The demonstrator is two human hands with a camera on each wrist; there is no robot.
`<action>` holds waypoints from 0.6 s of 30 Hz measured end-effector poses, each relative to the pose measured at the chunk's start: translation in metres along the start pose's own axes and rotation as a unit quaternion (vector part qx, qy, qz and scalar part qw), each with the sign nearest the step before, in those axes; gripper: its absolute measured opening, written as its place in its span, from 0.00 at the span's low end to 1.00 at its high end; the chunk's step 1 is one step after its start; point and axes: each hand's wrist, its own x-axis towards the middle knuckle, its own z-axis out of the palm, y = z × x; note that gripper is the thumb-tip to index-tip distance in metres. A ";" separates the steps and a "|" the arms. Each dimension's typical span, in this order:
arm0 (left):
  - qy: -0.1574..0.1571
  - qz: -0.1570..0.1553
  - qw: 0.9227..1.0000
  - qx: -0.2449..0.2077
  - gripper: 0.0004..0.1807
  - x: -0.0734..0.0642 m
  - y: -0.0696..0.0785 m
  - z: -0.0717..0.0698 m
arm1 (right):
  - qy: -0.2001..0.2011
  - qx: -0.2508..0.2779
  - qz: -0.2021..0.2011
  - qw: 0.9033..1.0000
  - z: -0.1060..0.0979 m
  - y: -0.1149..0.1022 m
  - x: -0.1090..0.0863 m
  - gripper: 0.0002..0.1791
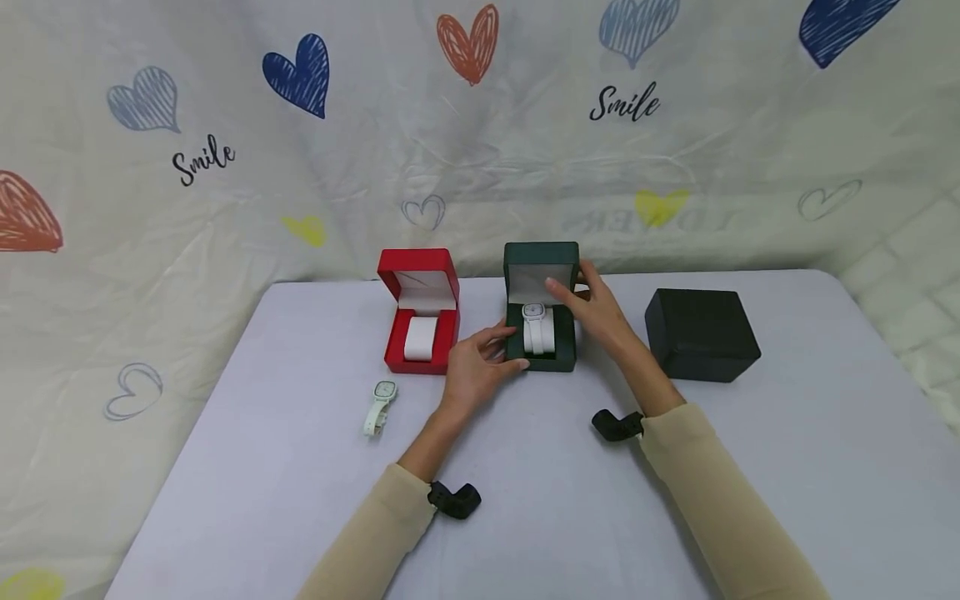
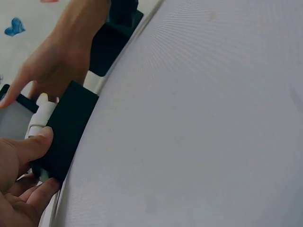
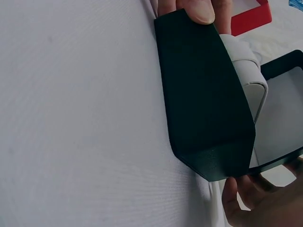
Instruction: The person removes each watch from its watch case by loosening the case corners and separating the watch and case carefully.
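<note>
Your left hand (image 1: 474,367) pinches the near left corner of the green box (image 1: 566,346), thumb against the near wall and bent fingers tucked along the left side. Your right hand (image 1: 596,312) reaches in at the far right, its thumb pointing left in front of the raised lid (image 1: 542,253) and its bent fingers touching the right side. Whether that thumb and those fingers squeeze the lid, you cannot tell from these views.

Between your hands, the white watch (image 1: 534,312) sits inside the green box, strapped around a white cushion (image 1: 550,331), its dial turned up toward the lid.

Both your forearms slant inward from the near edge, the right hand reaching farther than the left. Beige sleeves (image 1: 727,508) stop short of each wrist, where a black device (image 1: 455,500) is worn.

Just left of your left hand stands the red box (image 1: 452,325), lid up, a bare cushion (image 1: 421,339) inside. Nearer you, the pale green watch (image 1: 384,392) lies on the white table (image 1: 825,467). To the right, beyond your right forearm, rests the black box (image 1: 701,333). A backdrop (image 1: 510,167) of hearts and "Smile" lettering hangs behind.
</note>
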 end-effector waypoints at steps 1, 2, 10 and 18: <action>0.001 0.003 1.000 0.002 0.29 0.000 0.000 0.000 | -0.001 -0.004 0.000 1.000 0.000 0.000 0.000 0.45; 0.002 0.005 1.000 0.003 0.30 0.000 0.000 0.000 | -0.003 -0.004 -0.002 1.000 0.000 0.000 0.000 0.46; 0.005 0.004 1.000 0.009 0.30 0.002 0.001 0.000 | -0.009 0.001 -0.015 1.000 -0.002 0.000 -0.001 0.46; 0.003 0.004 1.000 0.011 0.30 0.000 0.002 0.000 | 0.044 -0.025 -0.071 0.996 -0.001 0.004 -0.014 0.49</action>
